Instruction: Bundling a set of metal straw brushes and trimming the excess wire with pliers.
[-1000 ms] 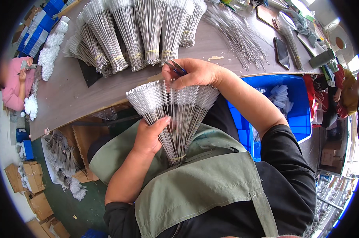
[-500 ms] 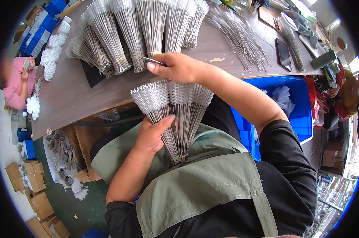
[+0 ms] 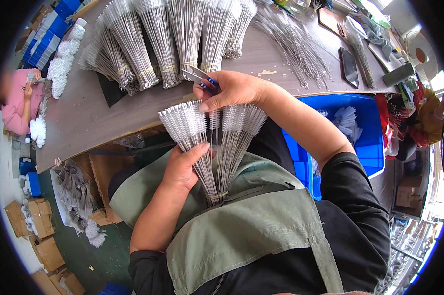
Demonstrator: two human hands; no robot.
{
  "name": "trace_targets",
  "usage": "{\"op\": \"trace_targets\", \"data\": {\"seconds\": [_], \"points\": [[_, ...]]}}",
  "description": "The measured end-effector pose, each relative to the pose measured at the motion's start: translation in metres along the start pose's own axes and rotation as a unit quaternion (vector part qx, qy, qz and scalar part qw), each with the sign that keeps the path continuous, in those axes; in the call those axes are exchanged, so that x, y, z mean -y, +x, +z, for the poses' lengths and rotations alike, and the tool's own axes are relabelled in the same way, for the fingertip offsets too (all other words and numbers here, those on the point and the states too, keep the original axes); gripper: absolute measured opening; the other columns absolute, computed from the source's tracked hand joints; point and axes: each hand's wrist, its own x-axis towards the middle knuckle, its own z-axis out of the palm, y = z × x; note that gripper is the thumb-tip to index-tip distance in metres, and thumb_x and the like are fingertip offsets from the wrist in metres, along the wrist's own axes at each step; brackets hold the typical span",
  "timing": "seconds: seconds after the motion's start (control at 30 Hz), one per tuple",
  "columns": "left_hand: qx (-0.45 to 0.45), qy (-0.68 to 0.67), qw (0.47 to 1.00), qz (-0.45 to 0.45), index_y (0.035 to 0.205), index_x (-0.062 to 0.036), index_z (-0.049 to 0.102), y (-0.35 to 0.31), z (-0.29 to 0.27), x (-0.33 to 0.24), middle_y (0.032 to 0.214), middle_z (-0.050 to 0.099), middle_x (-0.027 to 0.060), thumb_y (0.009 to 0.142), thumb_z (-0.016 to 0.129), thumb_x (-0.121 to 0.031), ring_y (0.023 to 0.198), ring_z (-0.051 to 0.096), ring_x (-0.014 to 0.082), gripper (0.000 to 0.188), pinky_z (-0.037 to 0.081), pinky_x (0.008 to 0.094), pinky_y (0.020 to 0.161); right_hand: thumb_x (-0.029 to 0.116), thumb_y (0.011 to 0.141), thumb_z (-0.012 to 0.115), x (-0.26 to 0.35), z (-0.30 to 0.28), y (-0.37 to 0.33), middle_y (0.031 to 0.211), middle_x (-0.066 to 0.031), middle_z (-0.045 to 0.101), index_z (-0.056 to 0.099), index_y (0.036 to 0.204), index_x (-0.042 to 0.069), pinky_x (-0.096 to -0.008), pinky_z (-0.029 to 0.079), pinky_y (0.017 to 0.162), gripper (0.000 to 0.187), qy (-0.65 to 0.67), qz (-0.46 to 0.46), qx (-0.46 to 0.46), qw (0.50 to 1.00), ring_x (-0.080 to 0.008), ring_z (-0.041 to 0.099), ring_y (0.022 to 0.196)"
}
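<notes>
**Brush bundle (image 3: 231, 147) fanned above the lap beside a crowded worktable**

In the head view, it spreads over the green apron (image 3: 251, 231), banded at its lower end. The left hand (image 3: 181, 166) is wrapped around its left-hand wires, thumb across them; the right hand (image 3: 232, 88) pinches a small blue-handled tool (image 3: 208, 84) just above the bristles. The brownish-grey table (image 3: 84, 118) bears banded brush bundles (image 3: 158, 44), scattered loose wires (image 3: 300, 49) and a dark phone (image 3: 348, 66). A blue bin (image 3: 372, 147) stands near the right forearm; cardboard boxes (image 3: 50, 253) line the green floor (image 3: 114, 250). A person in pink (image 3: 18, 115) sits beyond the table's left end.
</notes>
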Motion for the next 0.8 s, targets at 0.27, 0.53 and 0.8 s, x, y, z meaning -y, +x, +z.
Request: {"op": "trace_targets", "data": {"seconds": [0.27,0.53,0.8], "points": [[0.002,-0.018,1.000,0.012,0.108,0.0015,0.055,-0.001,0.001,0.002,0.095,0.061,0.0081,0.080,0.062,-0.002,0.080,0.061,0.0174,0.029,0.053,0.0327,0.073,0.027,0.073,0.078,-0.009,-0.005,0.001,0.066,0.0027,0.053,0.051,0.072,0.007,-0.0229,0.045,0.064,0.034,0.005,-0.017,0.039,0.999,-0.0095,0.056,0.066],[-0.001,-0.009,1.000,0.025,0.105,0.0021,0.055,-0.002,0.000,0.003,0.094,0.061,0.0082,0.081,0.061,-0.003,0.080,0.062,0.0172,0.026,0.053,0.0322,0.072,0.029,0.074,0.077,-0.001,-0.002,-0.002,0.067,0.0037,0.053,0.054,0.077,0.007,-0.0220,0.040,0.062,0.033,-0.024,-0.013,0.032,0.999,-0.0069,0.050,0.066],[-0.002,-0.022,0.999,0.034,0.105,0.0019,0.054,-0.004,0.005,0.002,0.094,0.060,0.0092,0.081,0.060,-0.002,0.077,0.062,0.0195,0.025,0.054,0.0339,0.073,0.029,0.075,0.077,0.004,-0.001,-0.005,0.068,0.0040,0.052,0.055,0.077,0.007,-0.0220,0.041,0.064,0.031,-0.017,0.010,0.056,0.998,-0.0072,0.050,0.067]]}}
